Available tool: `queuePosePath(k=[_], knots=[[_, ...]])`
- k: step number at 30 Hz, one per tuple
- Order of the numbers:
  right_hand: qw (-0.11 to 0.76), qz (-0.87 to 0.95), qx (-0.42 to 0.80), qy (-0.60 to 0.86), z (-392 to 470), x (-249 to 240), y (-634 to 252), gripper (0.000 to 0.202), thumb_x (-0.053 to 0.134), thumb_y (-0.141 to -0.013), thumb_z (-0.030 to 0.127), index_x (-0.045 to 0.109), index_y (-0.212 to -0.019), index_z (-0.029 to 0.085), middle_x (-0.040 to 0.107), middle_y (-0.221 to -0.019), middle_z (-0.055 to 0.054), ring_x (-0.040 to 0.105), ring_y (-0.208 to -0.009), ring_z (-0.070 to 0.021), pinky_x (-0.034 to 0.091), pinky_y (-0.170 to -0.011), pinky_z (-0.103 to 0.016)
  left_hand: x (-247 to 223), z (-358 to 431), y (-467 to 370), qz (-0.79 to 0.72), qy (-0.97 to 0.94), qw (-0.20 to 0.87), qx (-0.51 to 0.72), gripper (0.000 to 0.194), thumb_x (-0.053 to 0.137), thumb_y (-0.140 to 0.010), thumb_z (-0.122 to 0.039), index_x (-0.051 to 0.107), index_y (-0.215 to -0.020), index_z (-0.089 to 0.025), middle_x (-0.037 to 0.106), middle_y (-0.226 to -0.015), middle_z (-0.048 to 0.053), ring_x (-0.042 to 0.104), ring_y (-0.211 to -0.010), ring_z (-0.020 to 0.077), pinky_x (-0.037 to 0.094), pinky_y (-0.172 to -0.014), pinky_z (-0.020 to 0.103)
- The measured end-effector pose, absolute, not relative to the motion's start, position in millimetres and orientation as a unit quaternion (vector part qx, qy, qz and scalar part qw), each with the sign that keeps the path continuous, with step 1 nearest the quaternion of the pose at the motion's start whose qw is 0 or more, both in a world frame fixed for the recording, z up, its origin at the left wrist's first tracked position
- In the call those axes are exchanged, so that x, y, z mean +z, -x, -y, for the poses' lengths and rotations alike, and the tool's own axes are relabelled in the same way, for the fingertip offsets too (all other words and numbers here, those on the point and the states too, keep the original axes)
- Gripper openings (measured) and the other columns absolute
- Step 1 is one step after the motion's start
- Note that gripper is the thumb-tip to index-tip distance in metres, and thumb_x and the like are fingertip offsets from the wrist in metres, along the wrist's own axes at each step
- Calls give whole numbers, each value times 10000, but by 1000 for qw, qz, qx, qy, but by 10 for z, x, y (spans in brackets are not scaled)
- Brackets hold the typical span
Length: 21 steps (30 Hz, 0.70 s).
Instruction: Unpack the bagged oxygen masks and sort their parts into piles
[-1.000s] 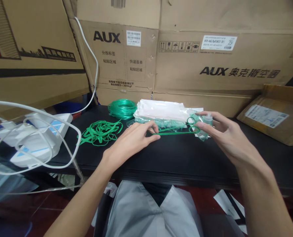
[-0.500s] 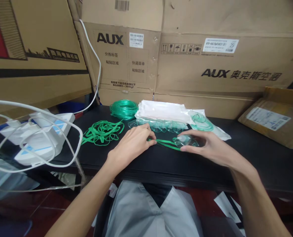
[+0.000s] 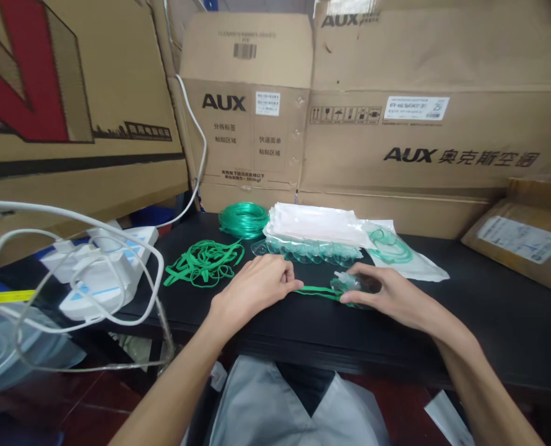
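My left hand (image 3: 266, 282) is closed on one end of a green strap (image 3: 319, 291), over the black table. The strap runs to the right as two strands, to a clear greenish mask (image 3: 347, 282) with a pale connector on top. Around that mask my right hand (image 3: 382, 288) is curled, thumb in front and fingers behind, hiding part of it. Behind my hands lie white packets (image 3: 315, 223) with a row of clear green masks (image 3: 310, 249) along their front. A tangled heap of green straps (image 3: 205, 261) rests left of my left hand.
Coiled green tubing (image 3: 242, 220) sits at the back. A bagged tube (image 3: 391, 244) lies to the right. White power strips and cables (image 3: 112, 279) crowd the left. Cardboard boxes (image 3: 424, 136) stand behind, and a taped box (image 3: 521, 238) is on the right.
The view has tilted up and shifted left, so things appear lower and farther right. Both hands keep their holds on the strap and the mask; the strands look slightly straighter.
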State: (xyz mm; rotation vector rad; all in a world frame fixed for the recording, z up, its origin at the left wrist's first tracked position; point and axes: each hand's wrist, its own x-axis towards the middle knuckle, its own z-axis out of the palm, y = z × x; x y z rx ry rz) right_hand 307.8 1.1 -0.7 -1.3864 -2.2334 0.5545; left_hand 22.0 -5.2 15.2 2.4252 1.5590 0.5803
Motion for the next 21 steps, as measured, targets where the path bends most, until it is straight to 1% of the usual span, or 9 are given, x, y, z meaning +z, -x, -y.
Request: queuePosePath(k=[4, 7, 9, 12, 13, 15, 18, 19, 21], knots=[[233, 818, 188, 491, -37, -51, -3022, 379, 668, -870, 604, 684, -975, 241, 567, -788, 21, 474, -743, -185, 360, -659, -290, 189, 90, -227, -521, -816, 86, 235, 226, 632, -939, -449, 726, -859, -259, 722, -889, 3, 659, -831, 213, 400, -715, 310], [239, 818, 182, 491, -61, -92, -2990, 398, 670, -863, 619, 680, -973, 236, 543, -761, 26, 448, -714, -175, 344, -639, -284, 224, 76, -191, -511, -811, 59, 280, 250, 571, -980, -441, 719, -901, -256, 727, -944, 11, 666, -882, 211, 425, -748, 311], [243, 816, 177, 493, -77, -120, -2982, 417, 682, -846, 634, 676, -970, 236, 542, -755, 25, 443, -705, -174, 341, -625, -282, 284, 0, -117, -522, -801, 7, 293, 295, 505, -1013, -439, 716, -937, -246, 731, -997, 31, 669, -945, 222, 443, -797, 320], [249, 814, 172, 496, -93, -143, -2978, 436, 690, -829, 654, 678, -953, 237, 531, -725, 30, 433, -680, -168, 338, -602, -277, 456, -253, 68, -587, -764, -84, 254, 361, 423, -1038, -425, 723, -1031, -224, 734, -1086, 83, 665, -1052, 261, 462, -858, 348], [252, 813, 172, 496, -94, -143, -2975, 446, 689, -824, 664, 683, -950, 236, 525, -712, 32, 431, -671, -167, 340, -596, -276, 525, -371, 137, -604, -754, -95, 240, 364, 423, -1035, -416, 726, -1067, -217, 735, -1117, 102, 661, -1085, 278, 466, -878, 360], [258, 809, 175, 499, -90, -134, -2965, 479, 689, -809, 689, 696, -958, 234, 529, -701, 32, 444, -667, -169, 349, -593, -276, 646, -636, 260, -622, -747, -96, 216, 342, 464, -1013, -392, 736, -1099, -203, 743, -1131, 129, 665, -1109, 303, 473, -911, 384], [263, 804, 182, 501, -80, -112, -2946, 523, 699, -787, 713, 713, -979, 227, 592, -750, 13, 484, -700, -181, 371, -616, -280, 723, -1029, 361, -647, -742, -70, 162, 292, 586, -951, -389, 754, -1102, -204, 751, -1146, 147, 666, -1144, 326, 487, -945, 406], [266, 802, 183, 502, -78, -106, -2941, 529, 704, -783, 712, 717, -990, 226, 612, -772, 5, 490, -712, -184, 374, -624, -283, 718, -1141, 371, -652, -742, -58, 144, 291, 630, -927, -398, 753, -1107, -205, 748, -1159, 147, 665, -1151, 323, 492, -961, 415], [268, 801, 183, 503, -75, -96, -2937, 534, 713, -780, 706, 721, -1006, 223, 627, -785, -1, 488, -720, -185, 372, -633, -288, 675, -1319, 370, -654, -747, -37, 112, 351, 694, -898, -429, 731, -1153, -191, 727, -1205, 141, 658, -1160, 301, 498, -997, 446]])
